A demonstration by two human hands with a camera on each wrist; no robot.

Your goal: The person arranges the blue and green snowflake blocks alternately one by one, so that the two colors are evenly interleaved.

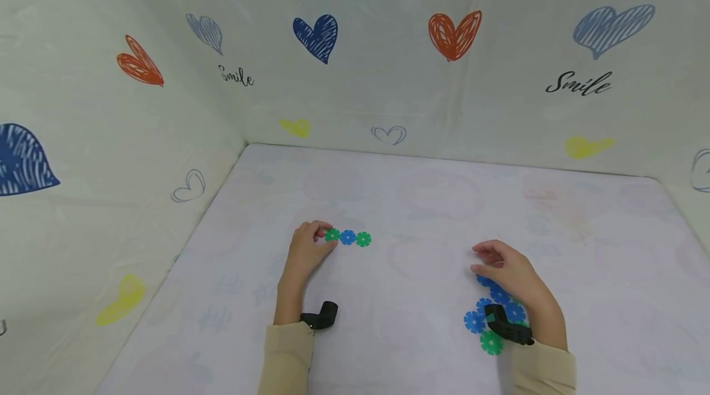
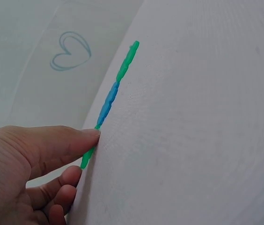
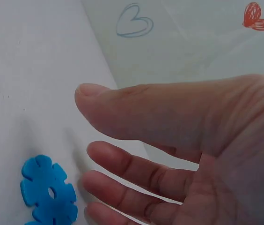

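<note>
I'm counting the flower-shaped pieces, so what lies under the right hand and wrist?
Under and beside the right hand and wrist camera, blue pieces and green pieces show, some partly covered. Any pieces fully hidden there cannot be seen or counted.

You have two hands, one left hand [image 1: 310, 250] and one right hand [image 1: 509, 268]. You have two sleeves [image 1: 288, 342] and two black wrist cameras [image 1: 327, 313]. Your one row of flowers [image 1: 347, 236] has three: two green and one blue. In your one pile [image 1: 474, 321], you can see at least five blue flowers and one green; some are hidden. On the walls you can count two red hearts [image 1: 455, 37], three yellow hearts [image 1: 126, 296] and two "Smile" words [image 1: 579, 83].
</note>
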